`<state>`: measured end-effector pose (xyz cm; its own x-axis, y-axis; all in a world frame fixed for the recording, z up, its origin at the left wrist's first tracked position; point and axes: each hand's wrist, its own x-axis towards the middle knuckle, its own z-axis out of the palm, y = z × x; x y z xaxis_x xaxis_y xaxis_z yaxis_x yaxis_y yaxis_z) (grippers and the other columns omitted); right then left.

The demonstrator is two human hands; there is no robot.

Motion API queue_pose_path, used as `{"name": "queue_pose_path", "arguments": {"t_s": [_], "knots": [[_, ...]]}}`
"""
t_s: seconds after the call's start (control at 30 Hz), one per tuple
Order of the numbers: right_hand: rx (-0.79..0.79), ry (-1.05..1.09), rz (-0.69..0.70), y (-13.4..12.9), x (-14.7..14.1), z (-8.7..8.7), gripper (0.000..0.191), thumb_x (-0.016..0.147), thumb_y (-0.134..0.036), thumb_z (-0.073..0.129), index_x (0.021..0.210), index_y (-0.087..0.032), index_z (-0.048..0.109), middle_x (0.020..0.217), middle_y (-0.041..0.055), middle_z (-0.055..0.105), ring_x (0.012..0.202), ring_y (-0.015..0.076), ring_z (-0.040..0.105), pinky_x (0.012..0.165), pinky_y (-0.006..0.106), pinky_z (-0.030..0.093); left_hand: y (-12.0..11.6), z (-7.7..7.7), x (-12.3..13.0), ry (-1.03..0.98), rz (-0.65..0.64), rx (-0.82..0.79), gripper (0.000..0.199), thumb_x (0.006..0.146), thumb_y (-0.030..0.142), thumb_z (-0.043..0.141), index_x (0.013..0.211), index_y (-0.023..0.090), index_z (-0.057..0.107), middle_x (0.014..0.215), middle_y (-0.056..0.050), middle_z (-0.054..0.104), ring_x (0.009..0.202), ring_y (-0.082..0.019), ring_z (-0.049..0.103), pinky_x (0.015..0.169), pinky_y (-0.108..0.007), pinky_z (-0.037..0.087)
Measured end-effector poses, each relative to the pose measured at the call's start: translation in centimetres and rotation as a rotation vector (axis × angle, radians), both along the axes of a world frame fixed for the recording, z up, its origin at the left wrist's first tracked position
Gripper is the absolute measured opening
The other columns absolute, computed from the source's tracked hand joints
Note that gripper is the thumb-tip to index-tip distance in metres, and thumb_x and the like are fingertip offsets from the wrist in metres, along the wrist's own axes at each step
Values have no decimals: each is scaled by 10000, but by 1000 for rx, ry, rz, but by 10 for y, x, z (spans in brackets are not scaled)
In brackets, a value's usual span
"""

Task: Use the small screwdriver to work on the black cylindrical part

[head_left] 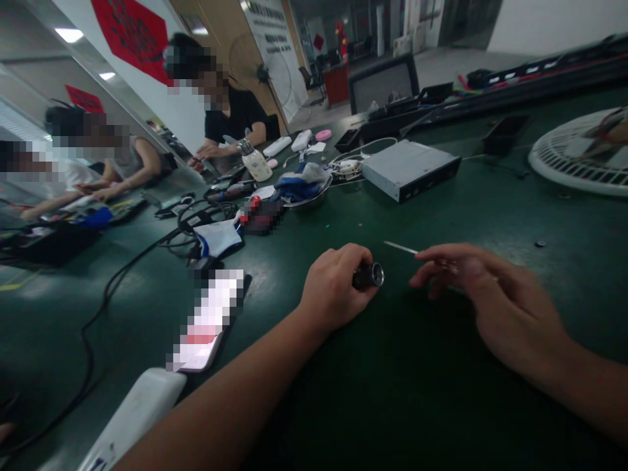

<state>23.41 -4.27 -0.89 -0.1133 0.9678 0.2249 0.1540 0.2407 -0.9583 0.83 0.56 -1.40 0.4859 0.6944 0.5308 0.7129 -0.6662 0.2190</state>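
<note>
My left hand [336, 288] is closed around a small black flashlight [369, 275], whose round, silver-rimmed end faces right. Just across from it, my right hand [483, 288] grips a thin, flat metal strip [400, 246] between thumb and fingers. The strip points left, above and to the right of the flashlight, and does not touch it. Whatever part of the strip lies inside the fingers is hidden. A small black ring-like piece [540, 244] lies on the green table [314, 386] beyond my right hand.
Left of my forearm lie a lit phone [209, 324] and a white device [135, 418]. A black cable [105, 294] crosses there. Farther back sit a metal drive box [409, 169], a bowl with cloth [304, 186] and a white fan guard [579, 154]. Several people [240, 114] sit across.
</note>
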Motion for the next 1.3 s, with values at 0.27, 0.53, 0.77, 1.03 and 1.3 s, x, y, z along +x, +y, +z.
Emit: {"name": "queue_pose_path", "arguments": {"t_s": [0.27,0.53,0.77,1.03,1.3], "knots": [[75,21,45,-2,1,5,376,991,-500,440,939,-304,757,792,21,730,721,195,671,626,325,524,2,-1,-1,5,59,-35,210,743,173,643,885,200,490,813,1,580,651,-121,511,563,-261,397],[-13,0,171,-1,2,6,294,986,-455,487,1004,-326,751,869,8,747,736,173,656,642,290,540,1,1,2,34,2,-15,195,754,147,608,870,201,461,810,-5,555,646,-121,470,561,-266,379],[-29,-47,131,0,1,5,351,993,-475,469,900,-278,744,786,9,730,698,153,633,601,258,514,0,0,0,38,-16,-30,211,753,135,609,886,199,459,836,-7,553,658,-121,464,568,-266,380],[-13,5,181,1,1,5,263,993,-419,507,983,-287,734,842,-1,734,718,130,641,612,217,525,2,0,1,30,-42,-34,182,770,152,611,886,195,477,842,-10,560,685,-127,489,592,-265,403],[-43,-16,130,0,2,4,377,1004,-456,462,848,-236,725,733,10,716,665,125,643,582,217,514,1,1,3,36,-59,-29,184,801,201,658,879,191,491,834,-2,560,683,-118,496,595,-256,410]]}}
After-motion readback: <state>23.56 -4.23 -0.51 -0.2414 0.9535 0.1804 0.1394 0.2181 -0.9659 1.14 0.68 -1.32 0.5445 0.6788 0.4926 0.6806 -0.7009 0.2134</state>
